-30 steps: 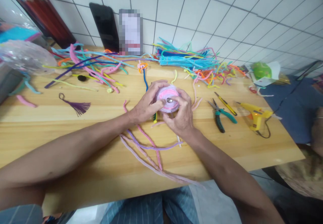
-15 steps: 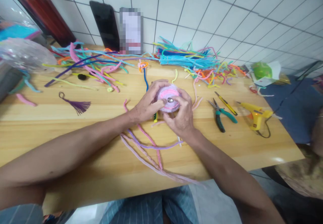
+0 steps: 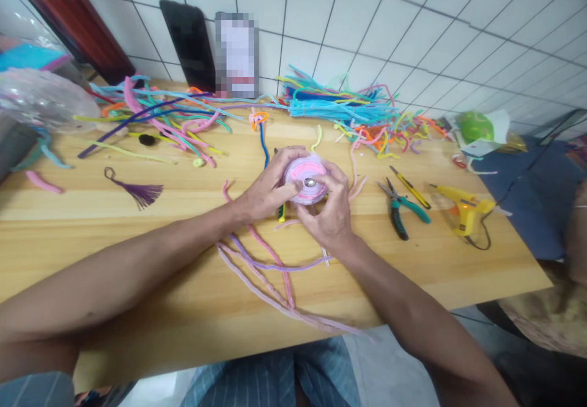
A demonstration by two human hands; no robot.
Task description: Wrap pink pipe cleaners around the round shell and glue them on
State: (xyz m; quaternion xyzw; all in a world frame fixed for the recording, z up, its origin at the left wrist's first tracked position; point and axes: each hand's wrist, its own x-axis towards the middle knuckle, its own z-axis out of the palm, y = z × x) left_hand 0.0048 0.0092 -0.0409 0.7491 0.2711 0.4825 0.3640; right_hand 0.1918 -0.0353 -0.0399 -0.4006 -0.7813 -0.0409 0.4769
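Between my two hands is a round coil of pink and lilac pipe cleaners with a small shiny silver piece at its centre. My left hand grips the coil's left side, its thumb lying over the face near the silver piece. On the other side my right hand closes round the right and lower edge, with a fingertip close to the silver piece. Loose pink and purple pipe cleaners lie on the table below my hands. A green and yellow handle shows partly under the coil.
Pliers, a yellow cutter and a yellow glue gun lie to the right. Bundled blue pipe cleaners sit at the back. A purple tassel is at left; a black phone leans on the wall. Another person's arm shows far right.
Both hands keep the same hold on the coil, with hardly any finger movement. The view has shifted very slightly.
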